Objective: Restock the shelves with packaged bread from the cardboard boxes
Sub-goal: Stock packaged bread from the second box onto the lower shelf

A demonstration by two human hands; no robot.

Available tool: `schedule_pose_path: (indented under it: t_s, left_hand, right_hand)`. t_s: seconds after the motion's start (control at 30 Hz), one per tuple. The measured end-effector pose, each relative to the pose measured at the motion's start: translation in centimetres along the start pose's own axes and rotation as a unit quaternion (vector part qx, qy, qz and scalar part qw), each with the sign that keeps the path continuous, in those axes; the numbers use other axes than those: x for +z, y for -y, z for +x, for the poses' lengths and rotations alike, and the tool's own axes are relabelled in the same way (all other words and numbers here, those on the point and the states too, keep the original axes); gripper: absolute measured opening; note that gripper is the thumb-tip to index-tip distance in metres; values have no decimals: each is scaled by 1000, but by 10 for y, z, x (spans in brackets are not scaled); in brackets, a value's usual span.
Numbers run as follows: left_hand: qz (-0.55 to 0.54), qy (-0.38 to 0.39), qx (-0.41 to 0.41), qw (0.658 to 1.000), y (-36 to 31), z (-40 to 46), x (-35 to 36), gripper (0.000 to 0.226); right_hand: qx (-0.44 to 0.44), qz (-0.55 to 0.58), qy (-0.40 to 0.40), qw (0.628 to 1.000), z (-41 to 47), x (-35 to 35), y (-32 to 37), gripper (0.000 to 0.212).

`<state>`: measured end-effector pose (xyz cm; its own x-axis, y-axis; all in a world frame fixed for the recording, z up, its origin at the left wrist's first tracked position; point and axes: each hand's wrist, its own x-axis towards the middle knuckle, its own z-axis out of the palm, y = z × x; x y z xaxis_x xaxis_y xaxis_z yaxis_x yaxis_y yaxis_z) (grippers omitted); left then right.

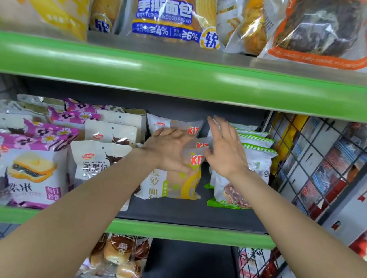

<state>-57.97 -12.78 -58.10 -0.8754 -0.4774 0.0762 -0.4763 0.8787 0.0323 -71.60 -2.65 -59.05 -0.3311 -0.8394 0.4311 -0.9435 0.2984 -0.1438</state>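
Both my arms reach into the middle shelf (191,218). My left hand (168,148) lies on top of the front yellow-and-white bread pack (181,182) in a row of like packs, fingers over its upper edge. My right hand (225,148) is spread with straight fingers between that row and the stack of green-edged bread packs (257,148), its palm against the green-edged packs. No cardboard box is in view.
Left of my hands stand white chocolate bread bags (98,163) and purple flowered packs (34,178). The upper shelf (185,76) holds large bread bags (168,10). A wire grid rack (311,177) with snacks closes the right side. Rolls (117,257) lie on the lower shelf.
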Motion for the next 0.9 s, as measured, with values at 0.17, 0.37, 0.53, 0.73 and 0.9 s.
schedule_pose_path:
  t_s: [0.17,0.37,0.53,0.73,0.9]
  left_hand:
    - [-57,-184,-39,981,6,-23,-28,33]
    - [-27,-231,-193,953,61,-94,-42,22]
    - [-37,-178,-369,911,115,-172,-60,26]
    - [-113,-1,-538,836,156,-258,-99,28]
    - [-156,81,-606,776,158,-322,-152,39]
  right_hand:
    - [-28,61,-14,998,14,-22,43,46]
    - [-102,153,9,983,30,-19,131,26]
    - [-183,193,107,958,30,-7,223,19]
    - [-240,139,315,908,21,-29,326,20]
    - [-277,57,445,850,18,-70,383,23]
